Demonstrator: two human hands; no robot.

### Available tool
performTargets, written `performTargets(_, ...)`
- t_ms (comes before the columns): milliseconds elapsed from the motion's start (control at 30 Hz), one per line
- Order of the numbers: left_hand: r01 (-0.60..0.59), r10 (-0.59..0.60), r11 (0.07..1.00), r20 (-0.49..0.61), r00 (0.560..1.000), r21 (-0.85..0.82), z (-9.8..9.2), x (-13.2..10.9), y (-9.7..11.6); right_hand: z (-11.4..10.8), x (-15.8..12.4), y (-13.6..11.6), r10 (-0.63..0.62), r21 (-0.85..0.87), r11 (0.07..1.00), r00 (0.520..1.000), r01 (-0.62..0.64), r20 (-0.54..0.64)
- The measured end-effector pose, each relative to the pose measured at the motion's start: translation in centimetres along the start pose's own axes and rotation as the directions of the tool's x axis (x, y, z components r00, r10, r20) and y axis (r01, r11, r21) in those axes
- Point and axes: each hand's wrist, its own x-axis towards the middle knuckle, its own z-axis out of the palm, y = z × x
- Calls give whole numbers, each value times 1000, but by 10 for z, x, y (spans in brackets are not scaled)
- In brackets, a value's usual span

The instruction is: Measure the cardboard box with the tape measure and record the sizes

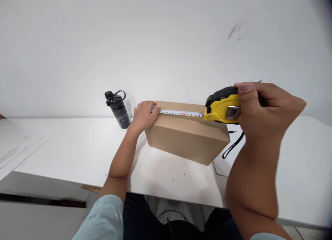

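A brown cardboard box (pixel 186 143) stands on the white table in front of me. Along its top, from left to right, runs the white blade (pixel 181 113) of a tape measure, marked with black numbers and a red one. My left hand (pixel 146 114) is at the box's left end, its thumb pressing the blade there; the tip of the blade is mostly hidden by the fingers. Over the box's right end, my right hand (pixel 267 108) grips the yellow and black tape measure case (pixel 223 106). A black wrist strap (pixel 233 146) hangs below that hand.
Left of the box, a dark bottle (pixel 118 110) with a loop on its lid stands near the wall. A white sheet (pixel 221 165) and a thin black pen-like thing (pixel 232 132) lie at the box's right. The table's front edge (pixel 178 197) runs close to my body.
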Motion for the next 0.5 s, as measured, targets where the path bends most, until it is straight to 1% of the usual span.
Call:
performTargets(100, 9, -5, 998, 60, 998, -66, -3, 0, -1, -15, 7, 11, -18, -19, 1000, 999, 18, -47)
performTargets(267, 26, -18, 995, 76, 997, -101, -5, 0, -2, -40, 16, 28, -13, -37, 999, 993, 9, -121)
performTargets(367, 72, -60, 991, 104, 993, -110, -5, 0, -1, -49, 17, 34, 30, -74, 997, 994, -38, -102)
performTargets(500, 146, -127, 983, 158, 979, -113, -7, 2, -2, -53, 19, 39, 50, -128, 990, 998, -54, -37)
